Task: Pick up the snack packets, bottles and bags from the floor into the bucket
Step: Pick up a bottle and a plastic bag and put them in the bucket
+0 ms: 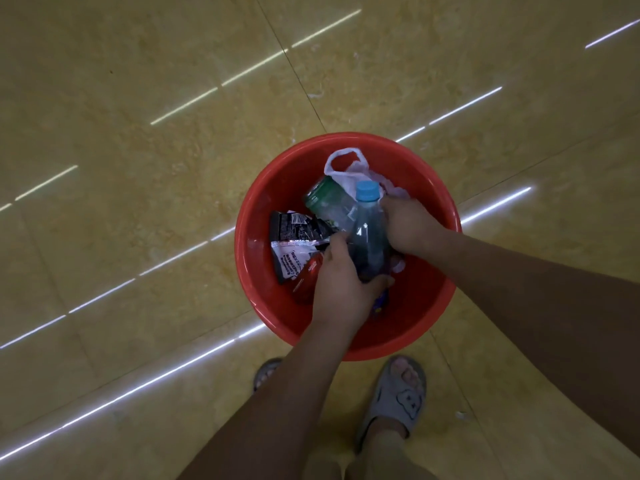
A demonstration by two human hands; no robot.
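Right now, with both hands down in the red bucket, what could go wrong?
1. The blue-capped clear plastic bottle stands nearly upright on the pile. When the left hand lets go of its base, it may topple onto the green-labelled bottle or over the rim of the red plastic bucket.
2. The looped handle of the white plastic bag sticks up by the far wall. It could snag the right hand on the way out and drag the bag with it.

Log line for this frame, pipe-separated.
phase: bottle into bucket | left hand: grips blue-capped bottle low | right hand: grips its upper part | red bucket: holds green bottle, white bag, snack packets
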